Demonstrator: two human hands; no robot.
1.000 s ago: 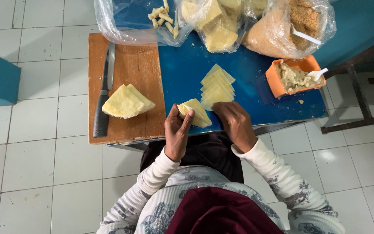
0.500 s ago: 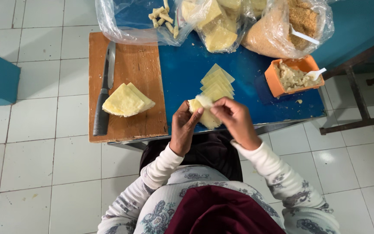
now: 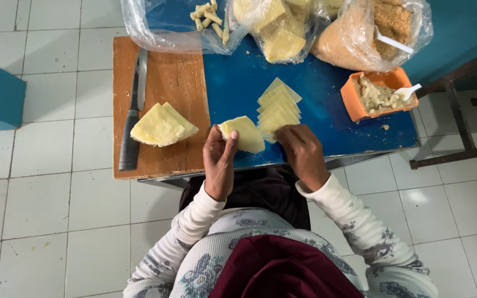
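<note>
My left hand [image 3: 220,160] pinches a pale yellow triangular wrapper sheet [image 3: 243,133] at the near edge of the blue table [image 3: 316,105]. My right hand [image 3: 303,153] rests fingers-down at the near end of a fanned row of the same yellow sheets [image 3: 277,107]; whether it grips one I cannot tell. A thicker stack of yellow sheets [image 3: 161,124] lies on the wooden cutting board [image 3: 167,72] to the left, beside a long knife [image 3: 133,118].
An orange tub of pale filling [image 3: 377,95] with a white plastic spoon [image 3: 408,91] stands at the right. Clear bags at the back hold rolled pieces [image 3: 208,15], more yellow sheets [image 3: 282,38] and brown crumbs [image 3: 382,27]. White tiled floor surrounds the table.
Both hands held the sheet together half a second ago. The right hand has let go and moved right to the fanned row; the left hand keeps the sheet.
</note>
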